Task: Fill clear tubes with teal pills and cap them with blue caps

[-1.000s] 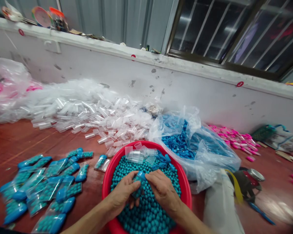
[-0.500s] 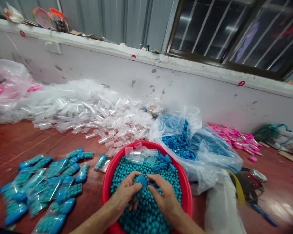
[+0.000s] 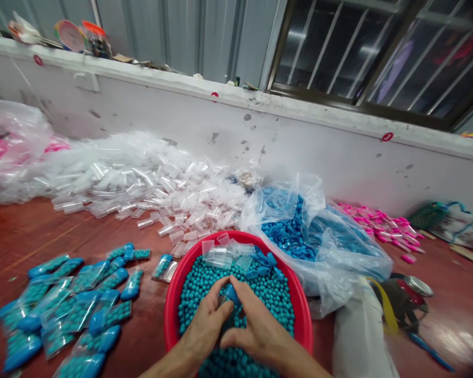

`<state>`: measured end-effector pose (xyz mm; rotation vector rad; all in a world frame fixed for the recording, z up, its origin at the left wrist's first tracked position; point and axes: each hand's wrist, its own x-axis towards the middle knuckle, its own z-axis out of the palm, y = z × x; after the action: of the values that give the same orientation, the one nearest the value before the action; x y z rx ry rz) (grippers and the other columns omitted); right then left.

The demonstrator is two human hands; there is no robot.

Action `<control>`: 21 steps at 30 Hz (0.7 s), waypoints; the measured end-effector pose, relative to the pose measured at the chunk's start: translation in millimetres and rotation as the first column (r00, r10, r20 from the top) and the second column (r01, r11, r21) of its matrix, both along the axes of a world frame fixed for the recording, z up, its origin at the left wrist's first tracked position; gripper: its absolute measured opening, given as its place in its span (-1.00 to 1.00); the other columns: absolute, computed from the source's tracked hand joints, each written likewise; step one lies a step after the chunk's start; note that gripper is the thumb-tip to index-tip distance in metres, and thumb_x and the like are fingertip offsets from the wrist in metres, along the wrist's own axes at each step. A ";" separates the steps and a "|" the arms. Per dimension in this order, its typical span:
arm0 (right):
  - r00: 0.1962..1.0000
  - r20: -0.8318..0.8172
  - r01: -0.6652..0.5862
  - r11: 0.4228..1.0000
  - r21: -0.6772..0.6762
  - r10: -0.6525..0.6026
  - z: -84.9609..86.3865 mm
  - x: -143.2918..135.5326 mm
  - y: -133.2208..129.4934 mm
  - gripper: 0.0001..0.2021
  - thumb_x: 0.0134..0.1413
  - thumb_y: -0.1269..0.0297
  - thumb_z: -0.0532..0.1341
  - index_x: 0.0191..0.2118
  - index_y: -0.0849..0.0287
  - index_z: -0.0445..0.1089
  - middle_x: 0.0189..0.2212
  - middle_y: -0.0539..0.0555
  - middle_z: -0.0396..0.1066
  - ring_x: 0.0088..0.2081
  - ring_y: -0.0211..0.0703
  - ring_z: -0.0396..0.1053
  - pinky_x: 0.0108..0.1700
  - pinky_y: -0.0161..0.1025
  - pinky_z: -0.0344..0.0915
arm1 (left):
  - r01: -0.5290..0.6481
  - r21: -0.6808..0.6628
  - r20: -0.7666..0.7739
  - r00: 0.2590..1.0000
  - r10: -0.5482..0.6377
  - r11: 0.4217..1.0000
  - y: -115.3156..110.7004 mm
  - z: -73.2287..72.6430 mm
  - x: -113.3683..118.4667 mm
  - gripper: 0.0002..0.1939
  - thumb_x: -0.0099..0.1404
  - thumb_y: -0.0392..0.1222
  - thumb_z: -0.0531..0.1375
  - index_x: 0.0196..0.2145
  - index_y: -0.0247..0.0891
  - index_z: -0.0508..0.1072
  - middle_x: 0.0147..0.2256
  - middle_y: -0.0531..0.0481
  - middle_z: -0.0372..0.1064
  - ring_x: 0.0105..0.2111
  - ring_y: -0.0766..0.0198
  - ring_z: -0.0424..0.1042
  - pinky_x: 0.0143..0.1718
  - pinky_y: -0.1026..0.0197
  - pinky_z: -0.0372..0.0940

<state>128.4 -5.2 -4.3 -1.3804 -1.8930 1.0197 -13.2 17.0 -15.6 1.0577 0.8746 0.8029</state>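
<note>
Over the beads [image 3: 205, 278] in the red basin [image 3: 172, 310], the left hand [image 3: 207, 323] and right hand [image 3: 256, 331] meet, pinching one small blue-capped tube [image 3: 230, 295] between their fingertips, cap pointing away towards the basin's far rim.

A red basin [image 3: 173, 307] holds teal beads [image 3: 268, 294]. The bench [image 3: 31, 236] is reddish brown. Filled packets [image 3: 79, 304] show teal with blue caps; the clear bag [image 3: 355, 262] holds blue caps [image 3: 287, 233]. Pink pieces [image 3: 382, 223], possibly caps, lie beyond.
</note>
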 end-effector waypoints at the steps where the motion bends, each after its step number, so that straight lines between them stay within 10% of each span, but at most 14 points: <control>1: 0.997 0.076 -0.015 1.000 0.025 0.013 -3.1 -1.7 -2.7 -0.08 -0.30 0.14 0.34 0.21 0.19 -0.09 0.12 0.21 0.06 0.11 0.10 0.06 0.07 -0.07 0.10 | -0.012 0.024 0.040 0.999 0.011 1.000 0.5 -0.4 0.0 -0.40 0.02 0.03 0.18 -0.01 -0.21 0.15 -0.42 0.08 0.32 -0.53 0.37 0.27 -0.48 0.33 0.20; 5: 0.963 0.268 -0.009 0.995 0.101 -0.019 -8.8 -9.7 -6.7 -0.05 -0.27 0.14 0.31 0.22 0.30 -0.19 0.12 0.35 0.03 0.09 0.17 0.09 0.03 0.00 0.15 | 0.033 0.055 0.114 0.993 -0.039 0.998 2.0 2.7 -1.7 -0.52 0.04 0.01 0.18 -0.10 -0.23 0.25 -0.28 0.01 0.34 -0.27 0.26 0.28 -0.23 0.29 0.18; 11: 0.926 0.364 -0.027 0.945 0.326 -0.099 -6.7 -19.6 -8.2 -0.17 -0.33 0.29 0.22 0.15 0.45 -0.05 -0.05 0.43 0.23 -0.09 0.22 0.29 -0.16 0.04 0.30 | -0.072 0.114 -0.085 0.993 0.082 0.991 -2.8 9.6 7.2 -0.81 0.09 -0.13 0.13 -0.33 -0.24 0.27 -0.48 0.14 0.21 -0.47 0.36 0.20 -0.41 0.33 0.14; 17: 0.911 0.413 -0.066 0.983 0.173 -0.012 -11.4 -19.4 -13.2 -0.07 -0.26 0.17 0.26 0.20 0.46 -0.19 0.08 0.49 0.06 -0.02 0.25 0.23 -0.09 0.03 0.26 | -0.021 0.277 -0.227 0.970 0.087 0.961 -5.7 7.5 5.8 -0.89 0.15 -0.18 0.04 -0.37 -0.24 0.28 -0.43 0.09 0.26 -0.38 0.30 0.25 -0.31 0.30 0.19; 21: 0.912 0.396 -0.167 0.979 0.116 0.109 -3.0 -10.4 -6.9 -0.08 -0.14 0.08 0.25 0.23 0.34 -0.28 0.10 0.34 0.08 -0.05 0.09 0.28 -0.12 -0.11 0.30 | 0.065 0.338 -0.372 0.925 0.070 0.939 1.8 9.5 -35.6 -0.74 0.16 -0.13 0.05 -0.17 -0.18 0.29 -0.35 0.07 0.36 -0.32 0.26 0.32 -0.26 0.29 0.21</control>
<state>118.0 -12.0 -7.3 -1.4576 -2.3336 0.6832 -48.8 18.8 -6.2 1.5611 1.0846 0.7823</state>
